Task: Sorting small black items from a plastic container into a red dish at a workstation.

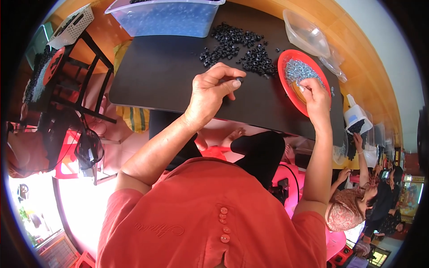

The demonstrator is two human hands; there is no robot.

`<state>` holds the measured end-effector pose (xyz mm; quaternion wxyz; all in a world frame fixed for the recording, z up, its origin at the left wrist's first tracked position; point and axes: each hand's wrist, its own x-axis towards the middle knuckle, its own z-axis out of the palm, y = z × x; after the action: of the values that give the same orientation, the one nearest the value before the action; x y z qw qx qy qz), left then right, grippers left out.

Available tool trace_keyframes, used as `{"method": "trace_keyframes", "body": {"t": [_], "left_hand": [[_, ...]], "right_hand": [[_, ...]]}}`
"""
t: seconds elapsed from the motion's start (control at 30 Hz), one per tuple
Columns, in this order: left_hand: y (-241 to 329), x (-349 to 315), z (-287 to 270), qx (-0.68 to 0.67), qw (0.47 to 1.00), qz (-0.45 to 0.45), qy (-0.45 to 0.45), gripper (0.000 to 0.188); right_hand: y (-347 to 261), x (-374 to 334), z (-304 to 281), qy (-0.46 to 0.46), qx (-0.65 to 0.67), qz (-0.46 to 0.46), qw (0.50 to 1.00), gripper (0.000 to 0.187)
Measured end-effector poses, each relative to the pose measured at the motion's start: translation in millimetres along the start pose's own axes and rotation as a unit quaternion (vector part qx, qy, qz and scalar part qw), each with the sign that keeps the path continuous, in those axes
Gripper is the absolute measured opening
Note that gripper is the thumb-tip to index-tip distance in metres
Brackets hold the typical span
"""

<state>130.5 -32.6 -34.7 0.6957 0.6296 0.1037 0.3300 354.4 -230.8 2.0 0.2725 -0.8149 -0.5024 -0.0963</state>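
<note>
Between the thumb and curled fingers of my left hand point(210, 89) is a small black plastic part point(239, 79), held above the dark table point(152, 71). My right hand point(316, 99) reaches over a red plate point(283, 67) heaped with small, shiny, clear-bluish pieces point(300, 70). Its thumb and fingertips are pinched together at the edge of that heap. Whatever lies between them is too small to make out. Beyond my left hand, many loose black parts point(232, 42) like the held one are spread in piles on the table.
At the table's far side stands a translucent bin point(165, 20); a clear plastic basin point(304, 33) is at the far right. To the left are a dark stool point(85, 67) and a white basket point(73, 27). A person point(351, 207) works at the right with a white container point(357, 118).
</note>
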Motion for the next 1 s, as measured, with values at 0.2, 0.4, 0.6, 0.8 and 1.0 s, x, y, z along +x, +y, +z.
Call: {"method": "trace_keyframes", "body": {"t": [0.2,0.4,0.6,0.8,1.0], "left_hand": [[14.8,20.8,37.5,-0.151,0.979,-0.12,-0.068,0.014],[6.0,69.9,86.2,-0.24,0.916,-0.304,-0.102,0.019],[5.2,90.5,129.0,-0.094,0.934,-0.31,-0.148,0.015],[-0.3,89.8,144.3,-0.1,0.948,-0.262,-0.15,0.014],[-2.5,92.4,153.4,-0.08,0.951,-0.25,-0.164,0.014]], "right_hand": [[-3.0,4.2,7.6,0.024,0.039,0.033,0.998,0.009],[-4.8,3.7,3.9,0.092,-0.06,0.013,0.994,0.009],[-14.1,-4.2,-10.5,0.15,-0.129,-0.048,0.979,0.011],[-2.6,-12.6,-16.0,0.184,-0.118,-0.062,0.974,0.012],[1.5,-13.7,-15.2,0.202,-0.106,-0.055,0.972,0.011]]}}
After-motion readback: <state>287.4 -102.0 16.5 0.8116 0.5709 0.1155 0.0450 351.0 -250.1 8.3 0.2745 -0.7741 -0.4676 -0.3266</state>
